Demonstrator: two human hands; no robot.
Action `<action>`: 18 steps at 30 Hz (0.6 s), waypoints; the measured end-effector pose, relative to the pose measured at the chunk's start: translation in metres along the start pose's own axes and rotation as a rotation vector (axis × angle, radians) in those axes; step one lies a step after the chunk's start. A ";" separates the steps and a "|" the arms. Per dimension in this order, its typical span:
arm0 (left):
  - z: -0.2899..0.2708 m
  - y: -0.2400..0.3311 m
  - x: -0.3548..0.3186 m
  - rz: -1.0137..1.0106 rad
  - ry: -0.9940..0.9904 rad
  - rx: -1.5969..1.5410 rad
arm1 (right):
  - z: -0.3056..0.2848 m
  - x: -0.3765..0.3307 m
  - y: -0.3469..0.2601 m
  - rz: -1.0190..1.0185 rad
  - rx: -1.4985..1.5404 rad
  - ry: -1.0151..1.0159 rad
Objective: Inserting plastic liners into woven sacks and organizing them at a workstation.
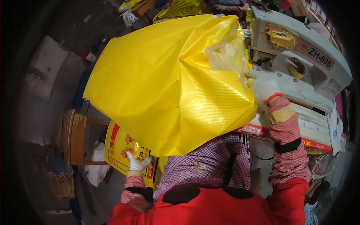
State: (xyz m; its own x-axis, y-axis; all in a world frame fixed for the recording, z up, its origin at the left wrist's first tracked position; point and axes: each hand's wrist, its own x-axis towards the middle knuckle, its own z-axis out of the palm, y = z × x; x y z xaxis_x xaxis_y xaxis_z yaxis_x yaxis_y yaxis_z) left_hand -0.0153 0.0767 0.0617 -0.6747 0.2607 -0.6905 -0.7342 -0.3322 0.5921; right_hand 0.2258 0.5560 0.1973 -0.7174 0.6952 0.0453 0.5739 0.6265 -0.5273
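Note:
A large yellow woven plastic bag (150,82) spreads across the middle, with crumpled clear plastic lining (225,56) showing at its right end. At that end, beside the sewing machine (300,48), my right hand (264,83) in a white glove has its fingers closed at the bag's edge; the fingertips are partly blurred. Lower left, my left hand (137,163), also white-gloved, has its thumb and fingers apart. It lies against or just over a yellow printed bag (117,150) that hangs below the large one.
A wooden stool (71,137) stands at the left, with a broom (62,183) nearer me. Folded yellow bags (180,9) are stacked at the far side. The machine's pale bed (311,123) runs along the right, with a tape roll (296,68) on the machine.

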 end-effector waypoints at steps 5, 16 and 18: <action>0.008 -0.009 0.044 -0.006 -0.238 -0.114 | 0.009 0.021 0.040 0.117 0.499 -0.231; 0.101 0.145 -0.039 0.822 -0.144 0.474 | -0.003 0.037 0.067 -0.225 -0.072 -0.149; 0.135 0.214 -0.025 1.047 -0.165 0.661 | 0.011 0.053 0.097 -0.282 -0.072 -0.133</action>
State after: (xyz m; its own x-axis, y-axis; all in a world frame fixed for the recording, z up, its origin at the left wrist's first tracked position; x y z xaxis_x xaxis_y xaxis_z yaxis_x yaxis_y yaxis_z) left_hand -0.1658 0.1210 0.2621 -0.9234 0.2724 0.2704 0.2964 0.0582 0.9533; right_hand 0.2394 0.6501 0.1395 -0.8949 0.4411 0.0675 0.3678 0.8147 -0.4482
